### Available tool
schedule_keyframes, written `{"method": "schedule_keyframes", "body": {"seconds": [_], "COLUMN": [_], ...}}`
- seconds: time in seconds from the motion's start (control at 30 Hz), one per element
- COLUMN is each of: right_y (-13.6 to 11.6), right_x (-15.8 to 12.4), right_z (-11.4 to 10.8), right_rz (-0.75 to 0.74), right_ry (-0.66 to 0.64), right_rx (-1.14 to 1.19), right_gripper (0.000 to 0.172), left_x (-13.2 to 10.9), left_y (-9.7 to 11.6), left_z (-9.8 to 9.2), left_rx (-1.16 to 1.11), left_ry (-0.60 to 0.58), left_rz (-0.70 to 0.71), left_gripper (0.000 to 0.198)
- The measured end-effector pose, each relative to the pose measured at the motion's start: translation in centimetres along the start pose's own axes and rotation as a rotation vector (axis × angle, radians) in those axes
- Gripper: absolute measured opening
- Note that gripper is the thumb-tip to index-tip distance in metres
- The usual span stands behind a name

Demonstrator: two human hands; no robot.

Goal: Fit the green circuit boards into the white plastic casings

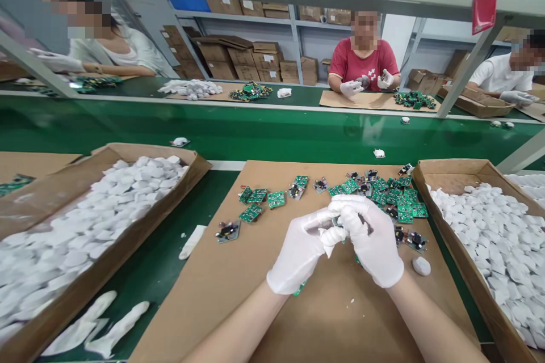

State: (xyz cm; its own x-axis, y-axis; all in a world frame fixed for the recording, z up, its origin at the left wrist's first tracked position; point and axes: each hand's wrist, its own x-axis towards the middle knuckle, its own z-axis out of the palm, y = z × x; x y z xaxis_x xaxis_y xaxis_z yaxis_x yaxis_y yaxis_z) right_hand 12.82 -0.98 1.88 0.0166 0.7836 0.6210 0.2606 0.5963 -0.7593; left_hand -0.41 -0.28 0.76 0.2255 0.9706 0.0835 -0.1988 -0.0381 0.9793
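Observation:
My left hand (304, 247) and my right hand (372, 241), both in white gloves, meet over the cardboard sheet with fingers closed and curled. A sliver of a green circuit board (336, 220) shows between the fingertips; most of it is hidden. The white bunched shape below the fingers could be a soft white piece or loose glove fabric; I cannot tell which. Just beyond my right hand lies a heap of circuit boards (395, 195). A round white lump (421, 266) rests to the right of my right wrist. Farther left are several loose boards (251, 214).
Cardboard trays of white pieces flank the sheet (204, 306), a left tray (140, 229) and a right tray (453, 272). Discarded gloves (114, 329) lie at lower left. Behind runs a green conveyor belt (255, 130) carrying boards with white lumps. Several co-workers sit across it.

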Motion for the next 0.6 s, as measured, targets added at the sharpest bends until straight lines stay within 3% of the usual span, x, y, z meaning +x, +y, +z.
{"method": "schedule_keyframes", "body": {"seconds": [0.17, 0.3, 0.4, 0.6], "right_y": [0.0, -0.3, -0.1, 0.3], "right_x": [-0.1, 0.2, 0.4, 0.1], "right_z": [0.2, -0.5, -0.6, -0.1], "right_rz": [0.046, 0.227, 0.133, 0.024], "right_ry": [0.025, -0.011, 0.042, 0.014], "right_rx": [0.004, 0.135, 0.095, -0.009], "right_gripper": [0.02, 0.029, 0.023, 0.019], "left_x": [0.1, 0.2, 0.3, 0.2], "left_y": [0.5, 1.2, 1.1, 1.0], "left_z": [0.4, 0.5, 0.3, 0.4], "left_rx": [0.01, -0.259, -0.406, -0.421], "left_ry": [0.046, -0.032, -0.096, -0.135], "left_rz": [-0.016, -0.038, -0.045, -0.058], "left_gripper": [0.021, 0.028, 0.034, 0.033]}}
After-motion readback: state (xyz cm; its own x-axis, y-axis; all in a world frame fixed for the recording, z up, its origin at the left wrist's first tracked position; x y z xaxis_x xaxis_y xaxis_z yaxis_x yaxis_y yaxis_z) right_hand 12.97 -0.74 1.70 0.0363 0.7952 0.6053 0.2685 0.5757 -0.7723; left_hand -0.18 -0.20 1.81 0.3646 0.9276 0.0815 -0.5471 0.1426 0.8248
